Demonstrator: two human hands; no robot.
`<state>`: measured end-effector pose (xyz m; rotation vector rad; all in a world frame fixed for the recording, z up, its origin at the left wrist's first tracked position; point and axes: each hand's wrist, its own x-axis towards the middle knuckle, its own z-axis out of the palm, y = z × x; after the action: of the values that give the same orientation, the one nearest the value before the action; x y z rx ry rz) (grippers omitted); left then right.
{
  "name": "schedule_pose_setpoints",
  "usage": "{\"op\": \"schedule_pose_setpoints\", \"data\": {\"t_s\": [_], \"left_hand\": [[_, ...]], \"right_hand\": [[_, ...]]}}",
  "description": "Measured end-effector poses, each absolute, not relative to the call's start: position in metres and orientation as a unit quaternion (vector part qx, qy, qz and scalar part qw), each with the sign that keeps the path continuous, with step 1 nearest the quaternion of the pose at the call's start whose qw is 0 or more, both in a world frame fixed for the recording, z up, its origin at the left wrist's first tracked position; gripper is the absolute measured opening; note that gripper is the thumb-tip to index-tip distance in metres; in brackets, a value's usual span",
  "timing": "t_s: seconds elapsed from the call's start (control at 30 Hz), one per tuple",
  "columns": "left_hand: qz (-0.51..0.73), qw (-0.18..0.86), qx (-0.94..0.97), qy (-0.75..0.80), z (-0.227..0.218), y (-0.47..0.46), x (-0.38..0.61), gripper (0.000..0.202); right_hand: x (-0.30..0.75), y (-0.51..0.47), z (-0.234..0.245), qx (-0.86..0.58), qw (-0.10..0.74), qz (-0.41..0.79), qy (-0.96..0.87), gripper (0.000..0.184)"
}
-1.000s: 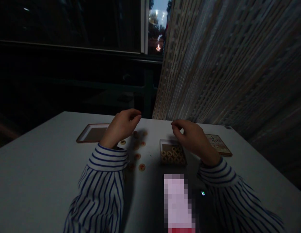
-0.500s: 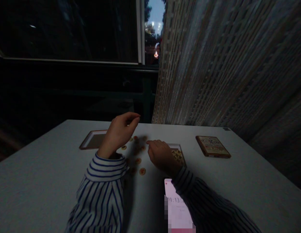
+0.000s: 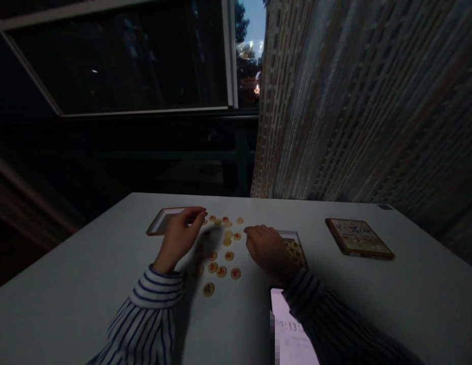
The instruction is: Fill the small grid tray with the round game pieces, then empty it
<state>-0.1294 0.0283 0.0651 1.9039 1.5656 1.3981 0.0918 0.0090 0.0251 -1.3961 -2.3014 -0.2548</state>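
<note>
- Dim window glass [image 3: 117,61] and a pale woven curtain [image 3: 353,101] stand behind a white desk [image 3: 372,309].
- Round cream discs with red markings [image 3: 229,256] lie scattered in loose rows on the desk, between your hands.
- A shallow brown-rimmed tray [image 3: 156,229] sits at the far edge, just under your left hand [image 3: 178,239]. A second shallow tray [image 3: 294,234], holding packed discs, sits just beyond your right hand [image 3: 266,248].
- Your left arm reaches forward in a blue-striped sleeve [image 3: 144,314], the wrist raised. The grip curls loosely, fingertips together; you cannot tell whether it holds a disc.
- Your right hand lies palm-down, low over the desk. Its grip looks released, fingers [image 3: 254,230] curved toward the nearest discs, none visibly held.
- A lit smartphone [image 3: 292,329] lies below your right forearm, partly blurred out.
- A brown-edged illustrated box lid [image 3: 359,238] lies flat further right.
</note>
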Motion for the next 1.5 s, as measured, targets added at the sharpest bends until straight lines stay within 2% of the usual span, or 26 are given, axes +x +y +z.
{"op": "schedule_pose_setpoints", "data": {"t_s": [0.13,0.4,0.63,0.73,1.03,1.5], "left_hand": [[0.440,0.154,0.668,0.580,0.043,0.023,-0.138,0.032],[0.342,0.059,0.724,0.596,0.018,0.021,-0.136,0.031],[0.319,0.024,0.735,0.597,0.010,0.024,-0.135,0.030],[0.307,0.026,0.738,0.601,0.007,0.026,-0.134,0.029],[0.282,0.028,0.748,0.601,0.006,0.024,-0.129,0.027],[0.268,0.035,0.756,0.596,0.003,0.022,-0.125,0.029]], "right_hand": [[0.093,0.012,0.024,-0.510,0.207,-0.059,-0.832,0.022],[0.086,0.025,0.031,-0.510,0.213,0.018,-0.833,0.020],[0.054,0.043,0.036,-0.489,0.067,0.015,-0.869,0.021],[0.046,0.046,0.030,-0.495,0.035,0.001,-0.868,0.024],[0.040,0.046,0.018,-0.483,0.004,-0.041,-0.875,0.024],[0.043,0.049,0.016,-0.480,0.024,-0.024,-0.877,0.022]]}}
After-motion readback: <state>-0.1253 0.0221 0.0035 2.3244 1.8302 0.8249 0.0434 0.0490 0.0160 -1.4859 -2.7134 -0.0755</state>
